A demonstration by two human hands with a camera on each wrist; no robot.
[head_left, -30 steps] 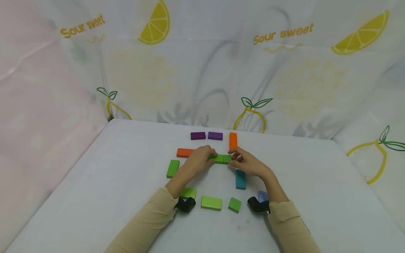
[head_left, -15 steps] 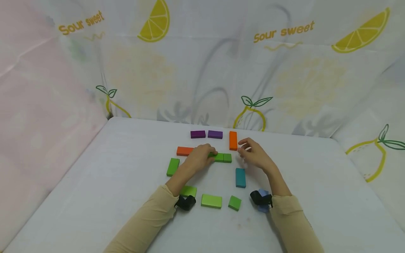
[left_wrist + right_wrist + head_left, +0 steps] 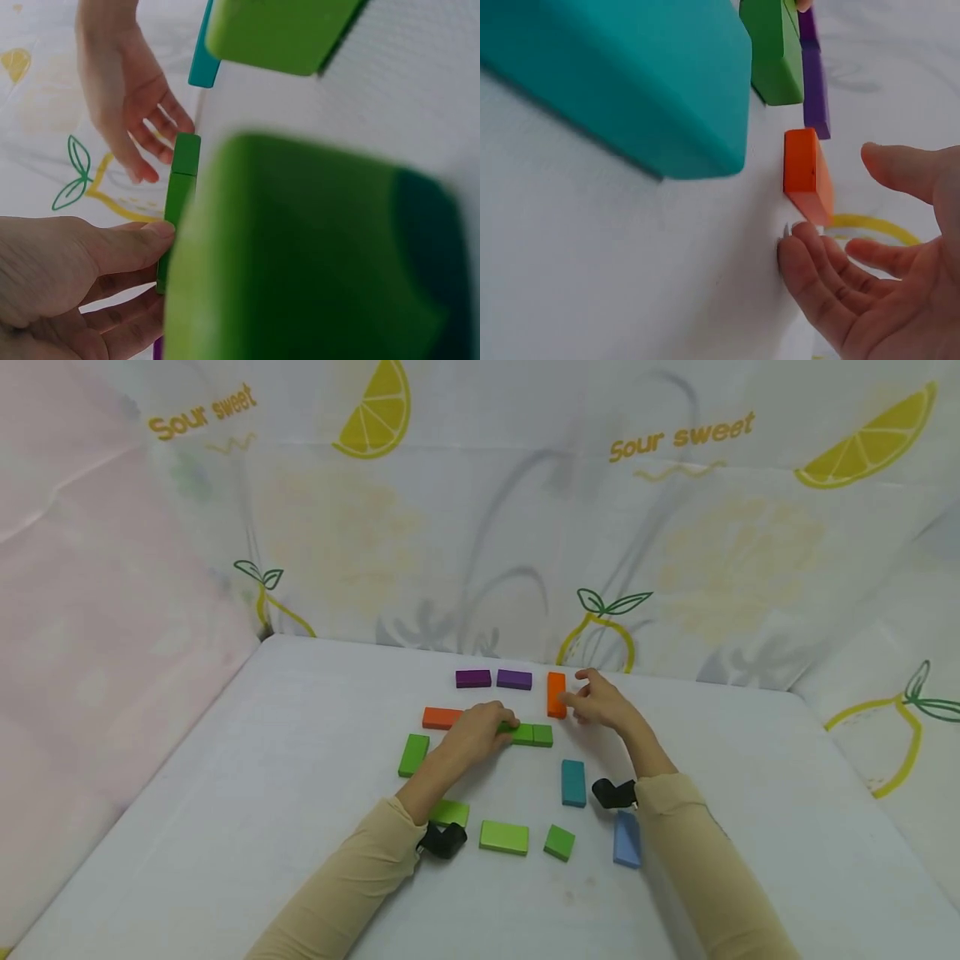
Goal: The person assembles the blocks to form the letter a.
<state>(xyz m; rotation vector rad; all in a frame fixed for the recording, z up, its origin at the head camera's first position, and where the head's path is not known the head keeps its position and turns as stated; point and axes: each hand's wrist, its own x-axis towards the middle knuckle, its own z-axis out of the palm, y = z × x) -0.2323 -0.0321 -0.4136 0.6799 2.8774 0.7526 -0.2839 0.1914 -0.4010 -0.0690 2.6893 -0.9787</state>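
One left hand (image 3: 472, 732) pinches the green block (image 3: 522, 734) near the orange block (image 3: 556, 695). The right hand (image 3: 602, 700), fingers loose, is just beside the latter, contact unclear; a stray fingertip could skew it.

On the surface (image 3: 225, 810), a left back block (image 3: 473, 679) and right back block (image 3: 514, 680) lie farthest from you; the lengthwise block (image 3: 556, 689) is to their right, just beside your right fingers (image 3: 810, 286); before these lies the centre row (image 3: 522, 734), touching your left fingers (image 3: 139, 330); a crosswise block (image 3: 441, 718) is to its left; nearer you, a slanted block (image 3: 413, 755) lies left, an inner block (image 3: 573, 783) right; before them, left to right, your front block (image 3: 450, 812), middle block (image 3: 504, 837), short block (image 3: 559, 842) and end block (image 3: 627, 840).
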